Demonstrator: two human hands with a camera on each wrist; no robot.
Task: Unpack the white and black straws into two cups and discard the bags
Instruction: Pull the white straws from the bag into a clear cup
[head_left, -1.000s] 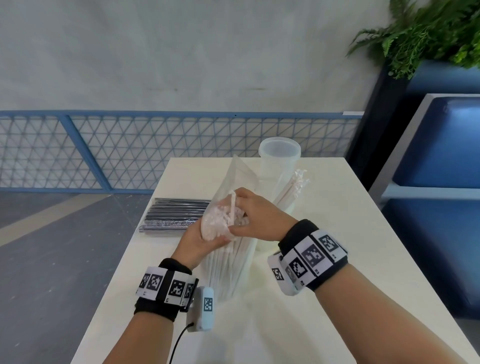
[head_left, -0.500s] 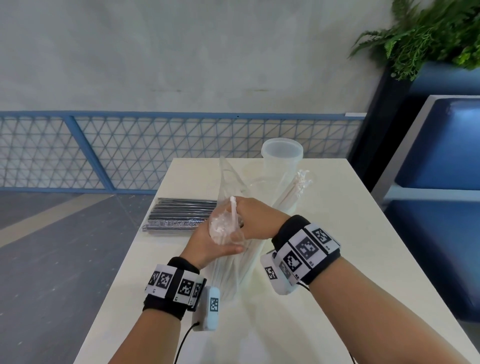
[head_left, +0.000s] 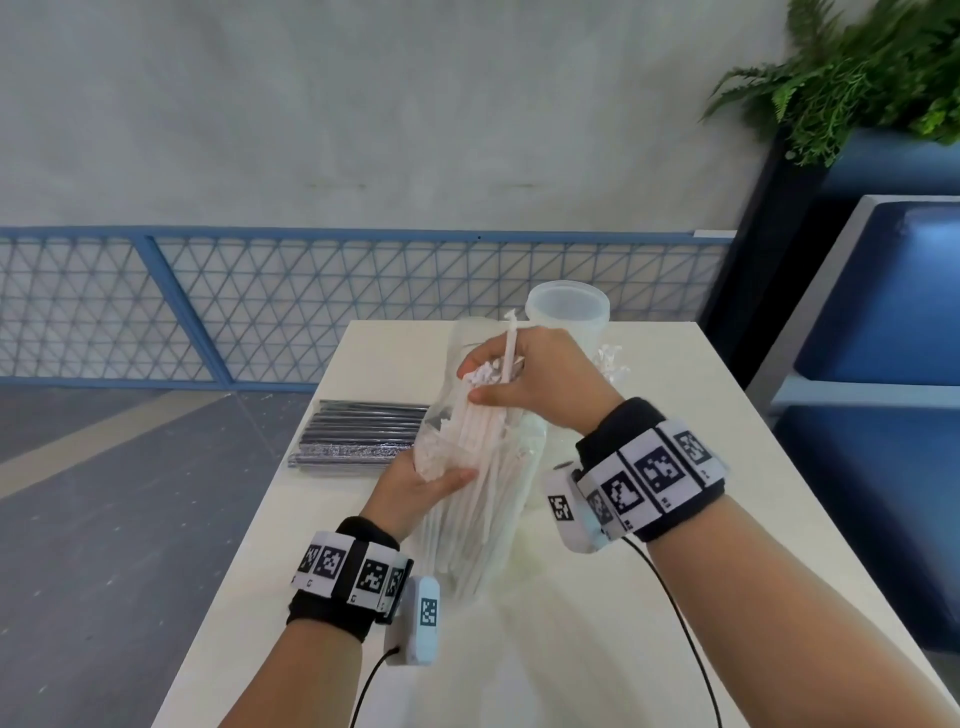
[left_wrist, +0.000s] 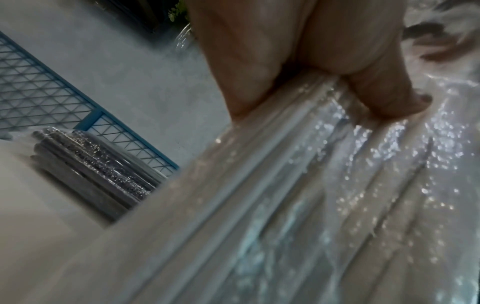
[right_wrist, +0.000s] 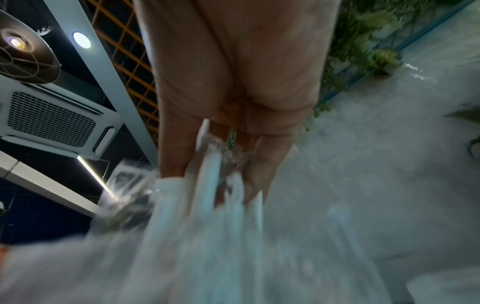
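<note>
A clear bag (head_left: 483, 530) of white straws stands upright on the white table (head_left: 597, 623). My left hand (head_left: 415, 488) grips the bag around its middle (left_wrist: 298, 164). My right hand (head_left: 524, 379) holds a bunch of white straws (head_left: 483, 415) by their upper ends, partly drawn up out of the bag's mouth; one straw sticks up above my fingers. In the right wrist view the straws (right_wrist: 210, 185) run between my thumb and fingers. A pack of black straws (head_left: 358, 434) lies flat to the left. A translucent cup (head_left: 566, 312) stands behind my right hand.
A crumpled bit of clear plastic (head_left: 610, 361) lies beside the cup. A blue mesh railing (head_left: 260, 306) runs behind the table. A blue seat (head_left: 883, 312) and a planter with ferns (head_left: 857, 78) stand to the right. The table's left edge drops to grey floor.
My right hand has risen, drawing a bunch of white straws up out of the bag. My left hand has kept its hold on the bag.
</note>
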